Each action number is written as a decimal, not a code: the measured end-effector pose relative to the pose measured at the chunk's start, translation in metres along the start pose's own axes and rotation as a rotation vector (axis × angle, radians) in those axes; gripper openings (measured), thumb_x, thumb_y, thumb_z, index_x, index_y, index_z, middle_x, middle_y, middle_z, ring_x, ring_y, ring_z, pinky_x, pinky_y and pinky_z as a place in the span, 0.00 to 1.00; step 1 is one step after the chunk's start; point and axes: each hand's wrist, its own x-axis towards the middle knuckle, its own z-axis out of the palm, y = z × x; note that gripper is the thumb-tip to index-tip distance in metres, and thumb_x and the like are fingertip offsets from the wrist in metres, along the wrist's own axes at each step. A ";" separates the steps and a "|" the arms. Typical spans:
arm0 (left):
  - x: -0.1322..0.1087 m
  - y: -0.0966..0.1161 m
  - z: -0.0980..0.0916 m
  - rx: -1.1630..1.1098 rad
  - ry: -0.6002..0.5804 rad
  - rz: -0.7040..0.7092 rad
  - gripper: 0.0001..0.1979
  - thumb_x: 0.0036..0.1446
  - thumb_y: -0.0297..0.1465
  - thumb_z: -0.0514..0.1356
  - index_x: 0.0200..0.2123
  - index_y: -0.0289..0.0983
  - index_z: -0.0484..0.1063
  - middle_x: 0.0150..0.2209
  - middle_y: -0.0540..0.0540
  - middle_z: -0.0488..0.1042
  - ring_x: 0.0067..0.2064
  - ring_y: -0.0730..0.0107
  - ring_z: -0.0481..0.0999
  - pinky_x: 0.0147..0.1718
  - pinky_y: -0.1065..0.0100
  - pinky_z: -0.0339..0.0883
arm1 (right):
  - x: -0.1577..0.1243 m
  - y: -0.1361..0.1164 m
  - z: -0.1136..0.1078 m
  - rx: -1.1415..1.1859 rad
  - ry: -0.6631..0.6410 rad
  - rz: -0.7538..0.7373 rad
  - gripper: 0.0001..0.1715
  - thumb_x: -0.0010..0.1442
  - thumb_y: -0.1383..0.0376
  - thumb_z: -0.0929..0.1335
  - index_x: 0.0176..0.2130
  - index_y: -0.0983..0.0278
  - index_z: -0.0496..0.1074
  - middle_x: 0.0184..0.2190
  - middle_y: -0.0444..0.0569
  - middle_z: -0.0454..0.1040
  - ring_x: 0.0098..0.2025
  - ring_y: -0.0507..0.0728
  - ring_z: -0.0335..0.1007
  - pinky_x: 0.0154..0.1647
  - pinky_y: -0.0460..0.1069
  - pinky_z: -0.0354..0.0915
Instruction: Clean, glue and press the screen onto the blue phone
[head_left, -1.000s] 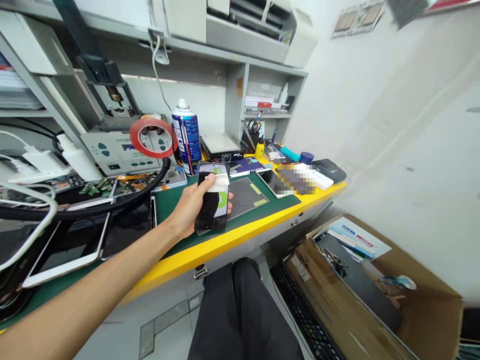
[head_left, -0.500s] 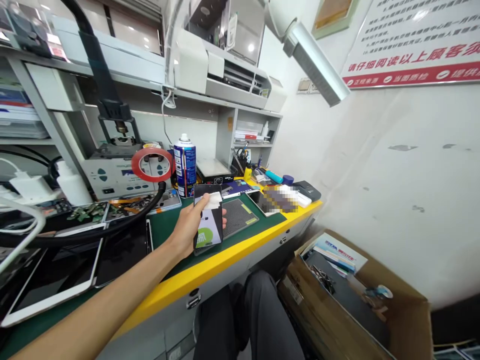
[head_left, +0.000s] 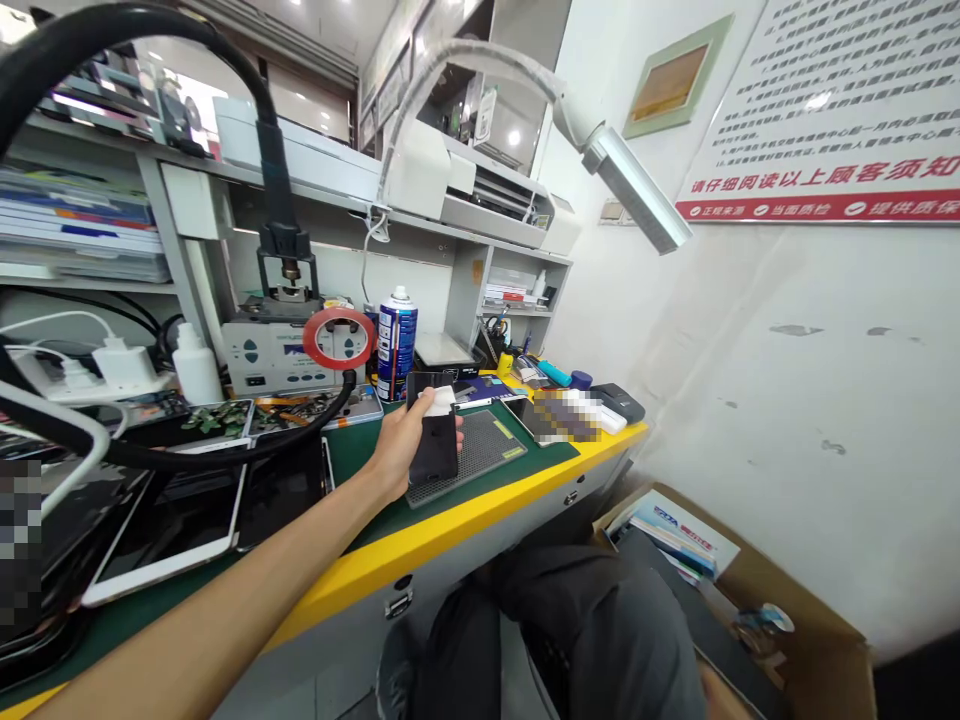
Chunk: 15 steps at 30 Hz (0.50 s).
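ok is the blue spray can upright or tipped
Upright: the blue spray can stands on end, white top uppermost, beyond the left hand.

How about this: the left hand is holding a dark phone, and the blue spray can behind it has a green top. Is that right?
Almost! In the head view, the top of the blue spray can is white, not green. The left hand is indeed holding a dark phone, and the can is behind it.
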 end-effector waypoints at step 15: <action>0.008 -0.005 -0.009 -0.120 -0.084 -0.099 0.20 0.60 0.44 0.61 0.39 0.29 0.75 0.30 0.34 0.81 0.27 0.56 0.81 0.25 0.61 0.78 | 0.053 -0.191 -0.025 0.252 0.115 -0.633 0.21 0.60 0.49 0.69 0.44 0.60 0.79 0.32 0.50 0.77 0.33 0.58 0.72 0.33 0.50 0.70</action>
